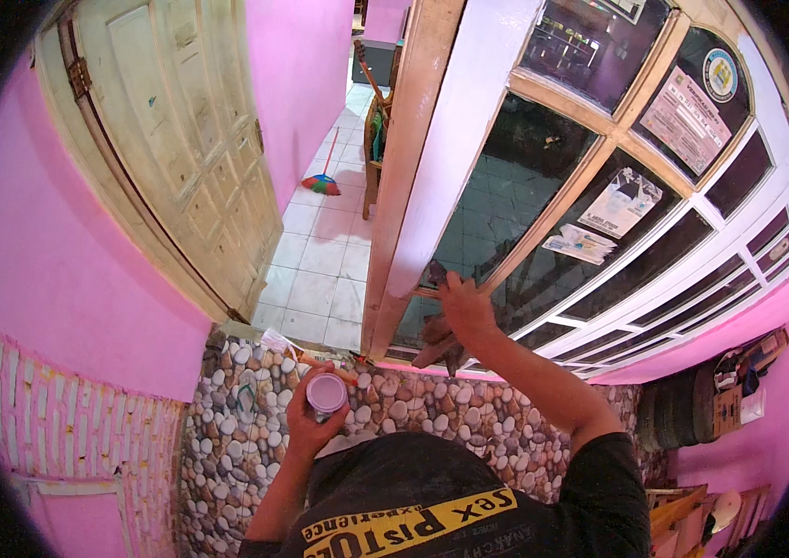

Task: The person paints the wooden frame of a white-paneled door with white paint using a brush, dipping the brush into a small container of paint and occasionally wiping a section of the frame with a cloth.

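Keep lilac-filled round cup [327, 394] level, gripped in left hand [302, 415]; steady right hand [466, 305], apparently pinching small dark tool [437, 271].

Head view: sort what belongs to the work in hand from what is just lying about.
In the work:
- pale cup, in the left hand
- window frame, at the right hand (grip unclear)

Apparently just lying about:
- multicoloured broom
- cardboard box

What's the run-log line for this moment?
left hand: holding small pale cup | right hand: at glazed frame, grip unclear | background: multicolour broom on tiled floor
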`<state>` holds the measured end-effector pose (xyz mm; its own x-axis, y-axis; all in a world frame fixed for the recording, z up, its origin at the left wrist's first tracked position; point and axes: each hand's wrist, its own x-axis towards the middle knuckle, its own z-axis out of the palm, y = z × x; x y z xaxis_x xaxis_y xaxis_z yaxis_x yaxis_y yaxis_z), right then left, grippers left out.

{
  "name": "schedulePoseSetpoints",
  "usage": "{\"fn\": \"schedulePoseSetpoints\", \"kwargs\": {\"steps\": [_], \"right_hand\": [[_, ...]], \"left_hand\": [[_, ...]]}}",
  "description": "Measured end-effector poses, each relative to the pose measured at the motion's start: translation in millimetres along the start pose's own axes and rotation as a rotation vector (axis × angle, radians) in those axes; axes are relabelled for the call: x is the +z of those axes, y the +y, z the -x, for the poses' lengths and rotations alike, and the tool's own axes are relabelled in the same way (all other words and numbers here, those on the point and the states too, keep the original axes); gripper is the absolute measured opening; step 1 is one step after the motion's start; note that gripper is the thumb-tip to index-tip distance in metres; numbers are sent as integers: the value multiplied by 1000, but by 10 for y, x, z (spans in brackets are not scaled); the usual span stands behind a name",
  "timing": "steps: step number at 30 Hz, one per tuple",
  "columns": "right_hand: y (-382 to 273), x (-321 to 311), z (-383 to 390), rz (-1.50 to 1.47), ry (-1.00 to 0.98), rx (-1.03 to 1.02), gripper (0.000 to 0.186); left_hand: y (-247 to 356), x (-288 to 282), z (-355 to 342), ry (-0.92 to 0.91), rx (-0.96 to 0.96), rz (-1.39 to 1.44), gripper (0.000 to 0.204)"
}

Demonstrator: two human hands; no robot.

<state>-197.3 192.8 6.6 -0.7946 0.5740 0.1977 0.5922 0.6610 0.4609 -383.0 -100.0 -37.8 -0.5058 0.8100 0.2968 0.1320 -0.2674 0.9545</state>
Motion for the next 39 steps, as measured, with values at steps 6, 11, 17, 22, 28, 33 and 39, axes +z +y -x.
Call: {"fn": "schedulePoseSetpoints", "kwargs": {"steps": [6,11,17,22,28,33,39], "right_hand": [[273,-307,-135,-19,79,39,15],[268,-284,-162,-38,47,70,15],[54,177,38,-114,48,-21,16],[180,130,39,-841,441,149,14],[434,-647,9,-1887,277,577,25],[545,-1047,-279,-2234,204,690,27],[586,-1003,-429,-2248,213,605,26]], "left_hand": [[12,-44,78,39,2,8,65],[-30,-45,104,49,-7,46,68],[-20,-10,59,30,8,16,70],[64,-26,53,47,-3,17,70],[44,-50,103,63,1,59,69],[-35,-30,19,8,2,27,69],[66,16,-46,4,36,-27,70]]}}
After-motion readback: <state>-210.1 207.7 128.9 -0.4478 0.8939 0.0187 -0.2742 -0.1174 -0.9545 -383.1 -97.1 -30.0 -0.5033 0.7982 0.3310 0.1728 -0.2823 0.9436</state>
